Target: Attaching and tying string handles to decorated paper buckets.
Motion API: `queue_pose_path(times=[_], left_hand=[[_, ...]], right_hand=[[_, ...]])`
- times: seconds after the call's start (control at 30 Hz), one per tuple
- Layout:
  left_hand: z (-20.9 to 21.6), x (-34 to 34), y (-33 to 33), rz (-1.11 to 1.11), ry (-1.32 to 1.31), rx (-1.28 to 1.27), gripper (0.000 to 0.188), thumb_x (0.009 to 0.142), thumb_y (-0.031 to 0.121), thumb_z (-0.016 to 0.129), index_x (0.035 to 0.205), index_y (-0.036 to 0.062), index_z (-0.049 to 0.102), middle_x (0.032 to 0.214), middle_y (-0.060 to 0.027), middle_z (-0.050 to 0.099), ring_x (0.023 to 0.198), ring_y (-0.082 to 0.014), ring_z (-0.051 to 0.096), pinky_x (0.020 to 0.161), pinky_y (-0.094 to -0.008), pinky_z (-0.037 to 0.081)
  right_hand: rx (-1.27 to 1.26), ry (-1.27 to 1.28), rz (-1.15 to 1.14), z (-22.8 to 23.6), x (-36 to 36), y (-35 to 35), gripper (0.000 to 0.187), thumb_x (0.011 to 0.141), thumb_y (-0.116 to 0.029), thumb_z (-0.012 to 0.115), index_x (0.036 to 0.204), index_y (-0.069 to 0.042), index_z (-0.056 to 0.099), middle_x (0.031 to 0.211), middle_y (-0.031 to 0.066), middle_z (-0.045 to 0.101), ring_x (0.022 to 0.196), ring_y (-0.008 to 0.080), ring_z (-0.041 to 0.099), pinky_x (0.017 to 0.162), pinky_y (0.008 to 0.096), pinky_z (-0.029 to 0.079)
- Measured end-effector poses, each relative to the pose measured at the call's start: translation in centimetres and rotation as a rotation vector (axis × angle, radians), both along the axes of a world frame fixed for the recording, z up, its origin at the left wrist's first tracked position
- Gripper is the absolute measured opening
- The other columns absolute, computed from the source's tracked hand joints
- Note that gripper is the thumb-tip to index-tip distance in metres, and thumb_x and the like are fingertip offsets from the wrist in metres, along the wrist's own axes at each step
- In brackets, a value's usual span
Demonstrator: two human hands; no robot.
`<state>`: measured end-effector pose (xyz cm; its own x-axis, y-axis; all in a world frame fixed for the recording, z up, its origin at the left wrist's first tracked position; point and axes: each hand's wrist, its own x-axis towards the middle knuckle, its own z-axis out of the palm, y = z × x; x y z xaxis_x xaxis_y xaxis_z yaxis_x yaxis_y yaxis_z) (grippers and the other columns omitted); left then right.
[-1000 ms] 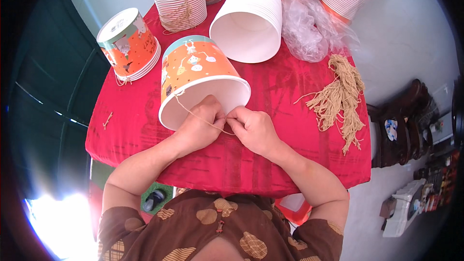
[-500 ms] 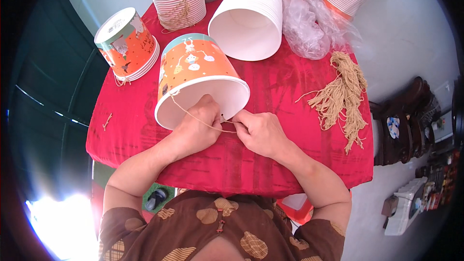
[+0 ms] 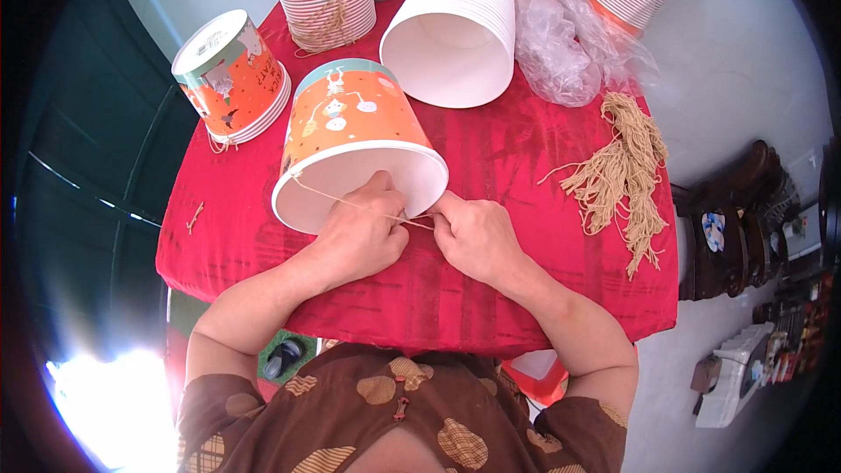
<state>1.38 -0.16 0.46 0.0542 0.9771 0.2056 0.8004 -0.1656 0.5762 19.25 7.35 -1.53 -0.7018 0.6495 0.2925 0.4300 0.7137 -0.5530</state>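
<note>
On the table, a tipped bucket lies before both hands, a bucket stack behind it, and a string bundle to the right.

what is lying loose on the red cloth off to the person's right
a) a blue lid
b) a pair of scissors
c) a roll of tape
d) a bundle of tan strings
d: a bundle of tan strings lies spread on the red cloth, right of the right hand, below the crumpled clear plastic.
</note>
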Motion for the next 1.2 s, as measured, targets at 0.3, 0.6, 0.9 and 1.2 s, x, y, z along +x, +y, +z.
queue_pose_path(times=[0.3,0.6,0.9,1.2], left_hand=[[-0.1,0.2,0.2,-0.017,0.08,-0.011,0.007,0.069,0.001,0.06,0.074,-0.0041,0.06,0.092,-0.021,0.057,0.08,-0.0409,0.062,0.073,-0.0486,0.051],[-0.1,0.5,0.2,-0.029,0.157,0.013,0.009,0.068,0.002,0.06,0.074,-0.0051,0.062,0.092,-0.0226,0.057,0.08,-0.0417,0.062,0.074,-0.0492,0.052],[0.0,0.8,-0.3,-0.025,0.208,0.018,0.01,0.069,0.003,0.063,0.075,-0.0022,0.057,0.091,-0.0184,0.054,0.076,-0.0392,0.06,0.067,-0.0478,0.05],[1.9,1.4,-1.0,-0.153,-0.029,0.312,0.024,0.075,-0.001,0.062,0.099,-0.0048,0.063,0.102,-0.0198,0.059,0.08,-0.0353,0.064,0.071,-0.04,0.055]], right_hand=[[-0.01,0.03,0.011,-0.4,-0.2,0.1,0.008,0.079,-0.006,0.058,0.085,-0.001,0.058,0.062,0.0205,0.061,0.06,0.0393,0.063,0.056,0.0514,0.049],[-0.049,-0.012,0.018,0.0,0.1,0.7,0.011,0.081,-0.009,0.058,0.086,-0.001,0.062,0.066,0.0204,0.063,0.064,0.0394,0.064,0.058,0.0496,0.05],[-0.34,0.231,-0.044,0.3,-0.4,0.9,0.024,0.089,-0.019,0.06,0.082,0.003,0.064,0.067,0.024,0.06,0.059,0.0361,0.063,0.054,0.0434,0.047],[-0.328,0.588,-0.11,0.0,0.2,2.1,0.02,0.096,-0.01,0.055,0.084,0.005,0.06,0.057,0.0054,0.05,0.055,0.0067,0.046,0.049,0.0309,0.039]])
